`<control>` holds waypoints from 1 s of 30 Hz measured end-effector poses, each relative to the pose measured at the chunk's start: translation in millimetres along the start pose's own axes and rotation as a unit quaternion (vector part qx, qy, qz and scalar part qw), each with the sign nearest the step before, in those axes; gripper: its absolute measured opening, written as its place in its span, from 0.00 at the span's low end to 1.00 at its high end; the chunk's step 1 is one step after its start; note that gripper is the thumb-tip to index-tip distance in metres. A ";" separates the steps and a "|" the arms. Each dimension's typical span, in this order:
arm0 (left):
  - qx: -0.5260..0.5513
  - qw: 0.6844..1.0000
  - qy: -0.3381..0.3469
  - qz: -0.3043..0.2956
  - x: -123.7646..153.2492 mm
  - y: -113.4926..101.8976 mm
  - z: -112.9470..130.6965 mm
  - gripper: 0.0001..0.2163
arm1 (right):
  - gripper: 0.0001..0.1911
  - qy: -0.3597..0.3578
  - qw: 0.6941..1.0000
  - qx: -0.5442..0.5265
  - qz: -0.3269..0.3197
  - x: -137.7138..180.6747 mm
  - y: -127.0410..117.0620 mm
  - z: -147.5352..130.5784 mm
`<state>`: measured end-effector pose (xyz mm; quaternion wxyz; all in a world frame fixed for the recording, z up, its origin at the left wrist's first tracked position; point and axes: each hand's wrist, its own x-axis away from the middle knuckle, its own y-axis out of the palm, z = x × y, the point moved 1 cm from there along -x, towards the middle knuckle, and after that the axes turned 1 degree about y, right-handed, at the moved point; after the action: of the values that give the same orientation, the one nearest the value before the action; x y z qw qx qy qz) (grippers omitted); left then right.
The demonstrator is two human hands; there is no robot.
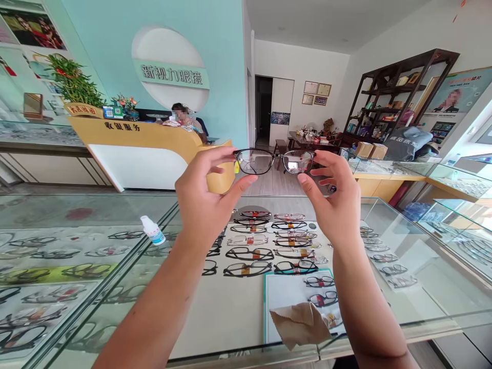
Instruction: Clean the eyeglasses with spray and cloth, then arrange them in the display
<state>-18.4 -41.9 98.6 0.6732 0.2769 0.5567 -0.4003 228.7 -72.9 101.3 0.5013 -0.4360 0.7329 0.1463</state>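
I hold a pair of black-framed glasses (273, 161) up in front of me with both hands. My left hand (205, 197) pinches the left end of the frame between thumb and fingers. My right hand (332, 200) pinches the right end the same way. The lenses face me and reflect the room. Below my hands a glass display counter (403, 287) shows rows of eyeglass frames (269, 246). A crumpled tan cleaning cloth (302, 323) lies on the counter near my right forearm.
A small white bottle (152, 230) stands on the glass at the left. A yellow and white reception desk (142, 148) with a seated person (183, 117) is beyond. More glass counters run along the right, with a dark wooden shelf (395, 97) behind.
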 end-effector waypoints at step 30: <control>-0.065 0.997 0.029 0.012 10.5 11.9 9.6 0.26 | 0.23 0.023 0.999 0.035 0.000 2.6 1.7 -0.8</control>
<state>-2.7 -46.0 89.7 0.6780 0.2513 0.5974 -0.3469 226.5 -73.8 99.0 0.4995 -0.4212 0.7489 0.1103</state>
